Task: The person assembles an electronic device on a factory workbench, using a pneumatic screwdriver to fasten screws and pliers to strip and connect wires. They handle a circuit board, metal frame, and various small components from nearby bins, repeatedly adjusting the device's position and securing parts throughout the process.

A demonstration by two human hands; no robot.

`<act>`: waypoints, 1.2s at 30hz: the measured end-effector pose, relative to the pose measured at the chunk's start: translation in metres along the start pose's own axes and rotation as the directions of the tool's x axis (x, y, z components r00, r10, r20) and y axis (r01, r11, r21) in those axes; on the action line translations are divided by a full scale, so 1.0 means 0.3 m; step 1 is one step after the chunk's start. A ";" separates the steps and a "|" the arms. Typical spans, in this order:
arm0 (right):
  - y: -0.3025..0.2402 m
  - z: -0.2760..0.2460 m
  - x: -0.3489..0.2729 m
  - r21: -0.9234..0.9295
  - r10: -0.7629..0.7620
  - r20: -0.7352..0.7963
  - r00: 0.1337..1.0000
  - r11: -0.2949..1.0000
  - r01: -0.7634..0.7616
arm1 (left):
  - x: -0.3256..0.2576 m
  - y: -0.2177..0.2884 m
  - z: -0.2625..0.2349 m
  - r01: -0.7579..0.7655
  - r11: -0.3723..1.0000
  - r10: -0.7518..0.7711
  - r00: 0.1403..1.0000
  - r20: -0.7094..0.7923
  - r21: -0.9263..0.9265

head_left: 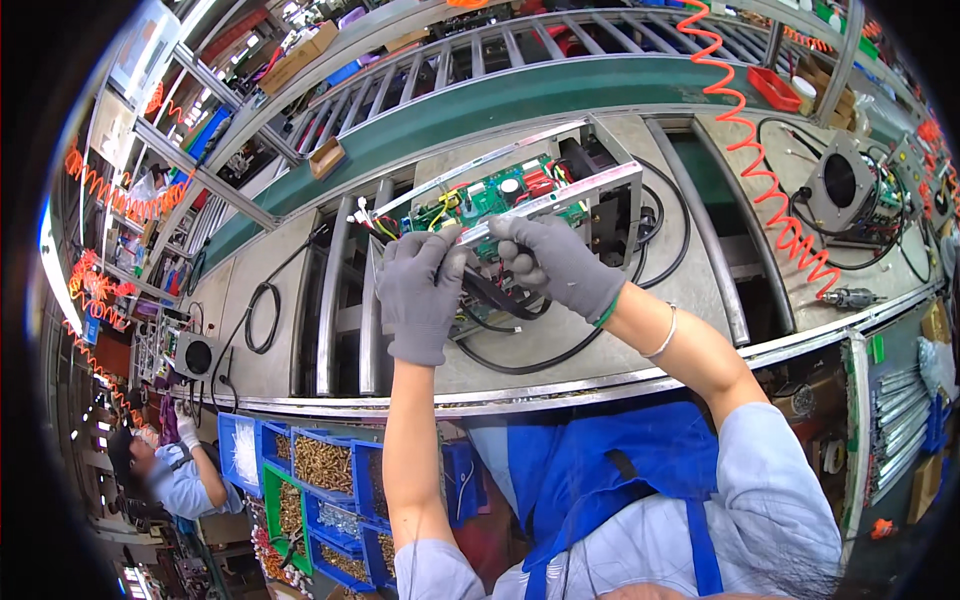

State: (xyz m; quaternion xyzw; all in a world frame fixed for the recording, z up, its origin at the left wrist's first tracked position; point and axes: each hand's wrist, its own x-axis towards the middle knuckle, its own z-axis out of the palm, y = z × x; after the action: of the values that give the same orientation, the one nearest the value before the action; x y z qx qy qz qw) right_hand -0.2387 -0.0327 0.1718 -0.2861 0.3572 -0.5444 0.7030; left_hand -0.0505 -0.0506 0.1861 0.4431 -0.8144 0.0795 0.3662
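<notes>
An open metal-framed unit (pixel 610 180) with a green circuit board (pixel 490 200) and coloured wires lies on the bench in front of me. Both hands wear grey gloves at its near edge. My left hand (pixel 418 300) is closed, its thumb and fingers pinched at the end of a thick black cable (pixel 490 292). Just to the right, my right hand (pixel 555 262) is closed in a pinch over the frame's near rail, its fingertips close to the left ones. Whatever sits between the right fingertips is too small to tell. White connectors (pixel 362 212) stick out at the unit's left corner.
Steel rollers (pixel 345 290) cross the bench left of the unit. An orange coiled hose (pixel 765 170) hangs on the right, ending in a tool (pixel 850 297). Blue bins (pixel 325 465) of screws stand below the bench edge. Another person (pixel 185 470) works at far left.
</notes>
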 end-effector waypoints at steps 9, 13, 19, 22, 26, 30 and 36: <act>0.014 -0.008 0.013 0.024 -0.001 0.065 0.998 1.000 -0.001 | 0.003 -0.009 -0.007 -0.014 0.999 0.013 1.000 -0.013 -0.033; 0.002 0.010 0.008 0.068 0.031 0.043 0.999 0.997 -0.034 | 0.001 -0.009 -0.013 0.010 1.000 -0.011 1.000 -0.012 -0.015; -0.042 0.029 -0.046 -0.367 0.122 0.173 0.977 0.929 -0.051 | -0.012 -0.044 -0.013 0.033 0.999 -0.033 0.999 0.002 -0.032; -0.039 0.029 -0.064 -0.768 -0.515 0.401 0.758 0.261 0.584 | -0.005 -0.058 -0.025 0.010 1.000 -0.011 1.000 -0.025 -0.012; -0.127 -0.020 0.065 -0.598 -0.501 0.796 0.340 -0.558 0.575 | -0.005 -0.065 -0.033 0.048 0.996 -0.049 0.999 -0.009 -0.077; -0.103 -0.045 0.144 -0.568 -0.404 0.823 0.399 -0.596 0.568 | -0.024 -0.086 -0.032 0.055 0.998 -0.055 0.998 0.001 -0.012; -0.049 0.010 0.166 -0.572 -0.427 0.820 0.381 -0.599 0.561 | -0.145 -0.205 -0.017 0.371 0.905 -0.400 0.908 -0.122 -0.206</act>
State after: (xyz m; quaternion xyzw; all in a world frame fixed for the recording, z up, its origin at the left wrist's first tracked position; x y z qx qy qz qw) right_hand -0.2370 -0.0844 0.1756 -0.8444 0.3489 -0.3681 -0.1723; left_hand 0.0148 -0.0559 0.1486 0.5532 -0.6819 -0.0324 0.4774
